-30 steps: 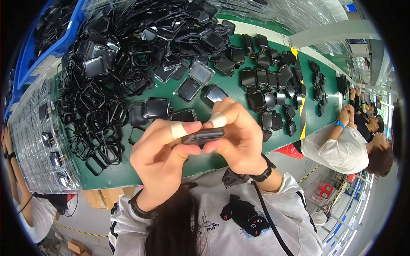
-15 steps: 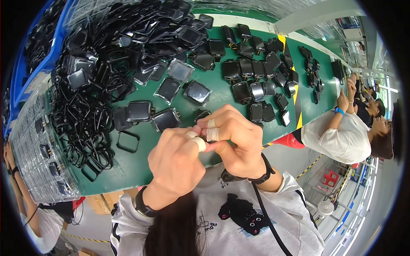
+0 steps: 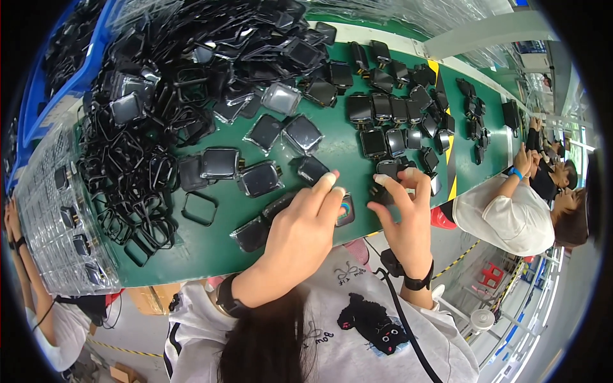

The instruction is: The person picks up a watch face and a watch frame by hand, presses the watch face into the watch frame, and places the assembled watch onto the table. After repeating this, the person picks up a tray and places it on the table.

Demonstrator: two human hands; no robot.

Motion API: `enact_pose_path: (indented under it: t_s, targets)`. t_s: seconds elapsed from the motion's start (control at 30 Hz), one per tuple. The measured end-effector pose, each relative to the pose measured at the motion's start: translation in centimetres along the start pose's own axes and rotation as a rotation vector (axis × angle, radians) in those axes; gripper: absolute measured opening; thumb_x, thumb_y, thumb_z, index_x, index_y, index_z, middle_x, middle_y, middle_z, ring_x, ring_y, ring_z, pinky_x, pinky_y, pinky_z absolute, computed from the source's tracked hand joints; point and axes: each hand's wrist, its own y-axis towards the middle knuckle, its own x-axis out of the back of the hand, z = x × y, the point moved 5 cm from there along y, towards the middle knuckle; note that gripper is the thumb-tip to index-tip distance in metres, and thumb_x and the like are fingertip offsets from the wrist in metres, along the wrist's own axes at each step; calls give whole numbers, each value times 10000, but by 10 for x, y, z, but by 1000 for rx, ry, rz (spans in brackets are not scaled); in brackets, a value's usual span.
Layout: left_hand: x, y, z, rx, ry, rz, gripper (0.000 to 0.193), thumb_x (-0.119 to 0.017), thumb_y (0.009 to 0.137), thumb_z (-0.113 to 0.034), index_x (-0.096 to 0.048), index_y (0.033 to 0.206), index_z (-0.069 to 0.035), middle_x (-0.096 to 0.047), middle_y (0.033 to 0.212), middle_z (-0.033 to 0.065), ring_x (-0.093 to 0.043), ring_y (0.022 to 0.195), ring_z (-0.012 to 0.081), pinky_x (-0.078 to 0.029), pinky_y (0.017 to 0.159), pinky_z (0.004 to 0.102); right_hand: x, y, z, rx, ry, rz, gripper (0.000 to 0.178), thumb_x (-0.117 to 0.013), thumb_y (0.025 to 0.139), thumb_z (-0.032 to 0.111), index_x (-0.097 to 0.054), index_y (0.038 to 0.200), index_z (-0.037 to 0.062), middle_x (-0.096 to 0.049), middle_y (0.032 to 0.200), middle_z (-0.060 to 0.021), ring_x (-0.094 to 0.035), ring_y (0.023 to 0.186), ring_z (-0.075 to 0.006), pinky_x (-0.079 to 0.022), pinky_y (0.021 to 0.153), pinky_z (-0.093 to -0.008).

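Observation:
My left hand (image 3: 305,220) reaches over the near part of the table, its fingers stretched out and nothing visibly gripped. Its fingertips are beside a film-wrapped black square screen piece (image 3: 313,169). Beneath and beside this hand lie dark square pieces (image 3: 250,235) and a piece with a coloured round mark (image 3: 345,210), partly covered. My right hand (image 3: 408,207) has thumb and forefinger around a small black watch module (image 3: 380,193), at the near end of the rows of black watch modules (image 3: 373,142). The fingers hide part of that module.
A heap of black watch-shaped frames (image 3: 131,172) and wrapped screens (image 3: 255,51) covers the table's left and back. A lone frame (image 3: 199,209) lies nearer me. Clear trays (image 3: 70,255) and a blue bin (image 3: 70,83) stand left. Yellow-black tape (image 3: 451,167) crosses the table; a co-worker (image 3: 511,204) is right.
My hands have come apart from their shared pinch. The right one has gone right to the module rows; the left one has straightened its fingers. Pieces under the hands now show.

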Motion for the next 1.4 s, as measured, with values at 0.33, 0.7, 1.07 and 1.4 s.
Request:
enact_pose_path:
  t_s: [0.33,0.7,1.07,1.4]
  targets:
    - [53,-21,40,291,-1297,-127,468,-562,935,-140,-403,1350,8,-487,1335,182,-556,1151,279,-532,872,345,-3,55,110,435,419,-8,531,-819,635,189,-629,1101,20,-640,951,-117,-603,792,-228,-493,679,-307]
    - [158,-72,89,313,-1020,-651,439,-580,883,-15,-409,1275,85,-542,1230,253,-580,1116,320,-526,910,389,-84,59,187,819,79,329,218,-739,621,101,-609,775,17,-447,879,-78,-466,871,-242,-467,697,-331]
    - [118,-47,67,280,-1254,-393,500,-644,823,56,-431,1274,95,-567,1201,189,-611,1024,210,-505,888,314,-40,83,160,321,915,502,129,-445,899,-54,-481,1021,-28,-500,1000,-106,-571,650,-91,-445,529,-222]
    - [105,-52,72,357,-1305,-397,374,-665,800,84,-531,1148,52,-642,1089,146,-618,1003,164,-501,818,246,-54,83,152,420,831,306,137,-530,927,41,-536,1057,1,-556,881,-74,-559,633,-93,-437,542,-216]
